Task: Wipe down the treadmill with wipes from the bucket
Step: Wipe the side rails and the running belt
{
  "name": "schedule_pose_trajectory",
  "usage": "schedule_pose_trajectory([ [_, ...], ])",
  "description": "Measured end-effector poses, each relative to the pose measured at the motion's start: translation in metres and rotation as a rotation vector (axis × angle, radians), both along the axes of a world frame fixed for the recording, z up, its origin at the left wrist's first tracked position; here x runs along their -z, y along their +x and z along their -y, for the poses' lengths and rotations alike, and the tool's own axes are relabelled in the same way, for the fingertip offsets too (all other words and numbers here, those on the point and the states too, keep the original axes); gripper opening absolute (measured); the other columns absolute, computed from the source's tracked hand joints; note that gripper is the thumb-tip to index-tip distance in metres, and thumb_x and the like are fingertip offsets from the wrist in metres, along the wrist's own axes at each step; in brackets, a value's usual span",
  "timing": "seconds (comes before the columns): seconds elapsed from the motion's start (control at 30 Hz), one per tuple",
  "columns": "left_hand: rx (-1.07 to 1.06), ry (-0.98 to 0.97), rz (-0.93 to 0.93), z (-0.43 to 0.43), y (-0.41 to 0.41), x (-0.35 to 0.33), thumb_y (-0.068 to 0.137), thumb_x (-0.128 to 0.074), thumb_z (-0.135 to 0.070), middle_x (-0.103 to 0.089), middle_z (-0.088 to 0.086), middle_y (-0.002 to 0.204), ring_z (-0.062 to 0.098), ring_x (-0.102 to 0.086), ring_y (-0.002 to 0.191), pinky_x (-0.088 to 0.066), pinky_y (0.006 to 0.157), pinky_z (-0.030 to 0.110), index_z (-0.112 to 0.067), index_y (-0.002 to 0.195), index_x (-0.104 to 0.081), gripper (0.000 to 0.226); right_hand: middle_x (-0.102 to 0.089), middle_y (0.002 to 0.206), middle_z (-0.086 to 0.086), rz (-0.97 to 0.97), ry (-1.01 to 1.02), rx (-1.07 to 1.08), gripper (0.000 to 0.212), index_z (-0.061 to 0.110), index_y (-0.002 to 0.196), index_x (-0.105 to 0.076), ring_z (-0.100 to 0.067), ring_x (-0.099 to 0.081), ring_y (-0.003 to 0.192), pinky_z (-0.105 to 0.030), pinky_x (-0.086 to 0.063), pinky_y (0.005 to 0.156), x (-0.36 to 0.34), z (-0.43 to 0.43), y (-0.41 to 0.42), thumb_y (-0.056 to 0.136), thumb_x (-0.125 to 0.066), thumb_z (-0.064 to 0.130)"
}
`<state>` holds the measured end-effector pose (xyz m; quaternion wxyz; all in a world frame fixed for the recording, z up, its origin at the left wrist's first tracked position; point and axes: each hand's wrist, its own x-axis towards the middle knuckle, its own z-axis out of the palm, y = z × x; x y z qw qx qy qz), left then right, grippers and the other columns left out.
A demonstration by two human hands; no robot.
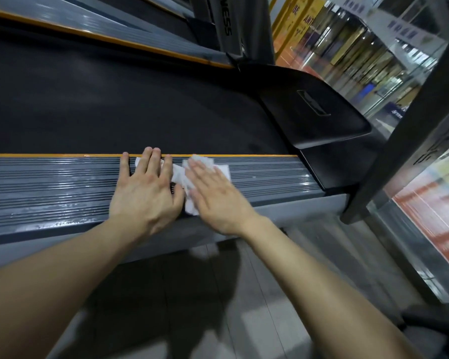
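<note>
Fingers straight, the left hand [145,193] and right hand [215,198] press a crumpled white wipe [178,173] flat onto the treadmill's grey ribbed side rail [49,193], beside the black running belt [114,99]. A black plastic motor cover [316,112] lies just ahead.

Both arms are bare and reach forward to the grey side rail [49,187]. The left grip [147,193] lies flat on the rail, palm down. Its fingers [151,161] are straight and a little spread, the tips reach the far edge of the rail, and the thumb points toward the other grip. The right grip [215,200] lies just beside it, also palm down, with its fingers straight and close together. Both grips press on a white wipe [224,171] on the rail. The left forearm [62,268] and the right forearm [309,275] come from the near side of the rail.
</note>
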<state>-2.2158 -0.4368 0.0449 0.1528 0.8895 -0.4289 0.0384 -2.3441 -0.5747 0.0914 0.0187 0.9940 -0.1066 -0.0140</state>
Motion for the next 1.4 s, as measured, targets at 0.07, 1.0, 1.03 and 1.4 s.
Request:
schedule_pose_trajectory([
  [0.07, 0.015, 0.006, -0.013, -0.001, -0.001, -0.002, 0.099, -0.006, -0.054, -0.013, 0.012, 0.178, 0.024, -0.002, 0.166, -0.003, 0.131, 0.061, -0.013, 0.17, -0.019, 0.083, -0.008, 0.178, 0.001, -0.022, 0.029, -0.052, 0.059, 0.015, 0.169, -0.02, -0.01, 0.0, 0.164, -0.037, 0.001, 0.133, 0.001, -0.003, 0.005, 0.114, -0.02, 0.037],
  [1.0, 0.022, -0.03, 0.048, -0.002, -0.002, -0.001, 0.103, -0.015, -0.057, -0.023, 0.013, 0.176, 0.024, -0.012, 0.166, -0.011, 0.132, 0.058, -0.012, 0.168, -0.029, 0.08, -0.023, 0.171, -0.022, -0.049, -0.062, 0.636, 0.077, 0.003, 0.162, -0.03, -0.038, -0.018, 0.159, -0.053, -0.018, 0.129, -0.029, 0.15, -0.043, 0.106, -0.005, 0.048],
  [1.03, 0.03, -0.032, 0.054, -0.001, -0.002, -0.001, 0.103, -0.014, -0.057, -0.022, 0.012, 0.177, 0.024, -0.011, 0.166, -0.011, 0.132, 0.057, -0.012, 0.168, -0.028, 0.08, -0.03, 0.168, -0.022, 0.004, -0.062, 0.477, 0.073, 0.004, 0.16, -0.037, -0.039, -0.024, 0.157, -0.057, -0.023, 0.126, -0.02, 0.121, -0.032, 0.108, -0.008, 0.046],
  [1.4, 0.215, -0.023, 0.159, -0.003, -0.001, -0.001, 0.108, -0.013, -0.055, -0.026, 0.01, 0.175, 0.023, -0.015, 0.165, -0.017, 0.132, 0.05, -0.016, 0.168, -0.032, 0.074, -0.012, 0.178, -0.005, 0.034, -0.02, 0.57, 0.067, 0.014, 0.169, -0.017, -0.018, -0.004, 0.164, -0.042, -0.005, 0.133, -0.024, 0.171, -0.063, 0.113, -0.021, 0.05],
])
